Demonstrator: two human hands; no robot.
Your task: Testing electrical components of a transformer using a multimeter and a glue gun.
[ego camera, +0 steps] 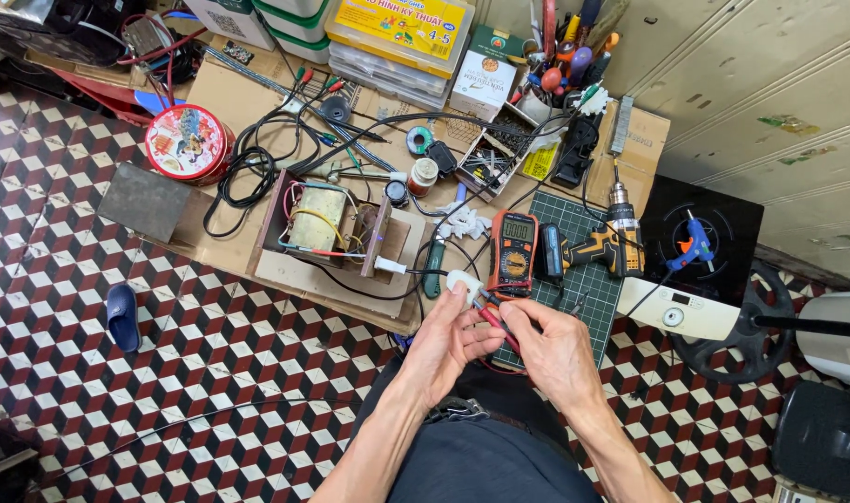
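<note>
A flat yellow box (pixel 399 28) tops stacked clear cases at the far edge. Beside it stands a white-and-green carton (pixel 482 82). A round red tin (pixel 188 142) lies left. The orange meter's grey screen (pixel 518 228) sits centre.

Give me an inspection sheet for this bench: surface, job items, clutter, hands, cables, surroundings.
Surface: cardboard sheets and a green cutting mat laid on a checkered tile floor.
Job's things: white plug in the left hand; red probe in the right hand; orange multimeter beside them.
Clutter: wooden transformer unit, round red tin, cordless drill, blue glue gun, stacked boxes.
Hands: both closed on their items.
Cables: black leads loosely coiled across the cardboard.
Surroundings: blue slipper, fan.
</note>
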